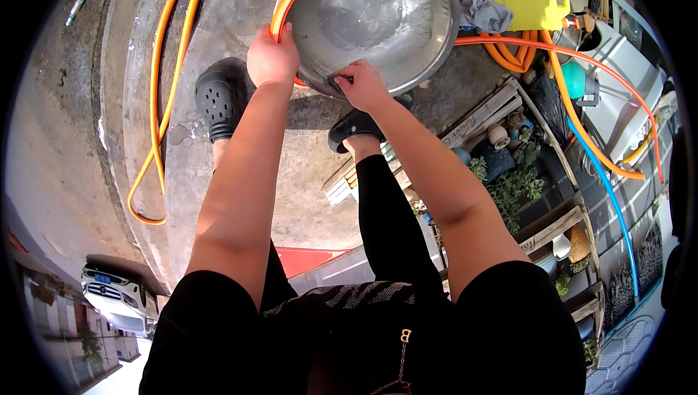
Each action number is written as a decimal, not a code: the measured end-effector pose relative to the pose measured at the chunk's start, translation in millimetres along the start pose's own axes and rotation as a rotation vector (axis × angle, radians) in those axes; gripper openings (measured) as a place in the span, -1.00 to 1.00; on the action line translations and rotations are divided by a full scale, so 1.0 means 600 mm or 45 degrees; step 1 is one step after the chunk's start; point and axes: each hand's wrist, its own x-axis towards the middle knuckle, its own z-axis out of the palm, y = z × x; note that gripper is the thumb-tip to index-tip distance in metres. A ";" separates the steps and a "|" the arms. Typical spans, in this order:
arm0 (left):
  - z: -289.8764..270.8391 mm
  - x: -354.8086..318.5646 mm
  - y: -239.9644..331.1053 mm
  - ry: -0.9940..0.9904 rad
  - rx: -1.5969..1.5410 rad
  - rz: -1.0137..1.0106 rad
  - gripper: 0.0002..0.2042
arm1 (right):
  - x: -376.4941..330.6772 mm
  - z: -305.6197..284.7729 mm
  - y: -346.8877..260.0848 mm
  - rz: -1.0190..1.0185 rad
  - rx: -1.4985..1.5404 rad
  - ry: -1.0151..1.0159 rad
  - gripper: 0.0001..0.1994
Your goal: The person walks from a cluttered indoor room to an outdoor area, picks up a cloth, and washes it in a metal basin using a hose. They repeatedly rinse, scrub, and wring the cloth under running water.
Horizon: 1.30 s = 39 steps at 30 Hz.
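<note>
Head view, looking straight down: a grey concrete ground in bright sun, outdoors, with a wooden plant rack well to the right of the hands and a yellow jug beyond them. An orange hose loops off to the left. Both hands are on 1 big metal basin with water in it. The left hand is closed around the near-left rim, where the hose runs along it. The right hand is curled, fingers pressing a small dark pad against the near rim. 2 black clogs stand just below.
</note>
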 end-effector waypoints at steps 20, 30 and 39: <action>-0.026 0.054 0.017 -0.096 0.249 0.219 -0.63 | 0.137 -0.298 0.007 -0.222 -1.451 -0.104 -0.75; -0.018 0.045 0.012 -0.098 0.095 0.141 -0.61 | 0.092 -0.239 0.028 0.104 -0.876 -0.210 -0.63; -0.022 0.053 0.015 -0.168 0.246 0.194 -0.63 | 0.202 -0.317 -0.047 -0.848 -1.659 0.474 -0.74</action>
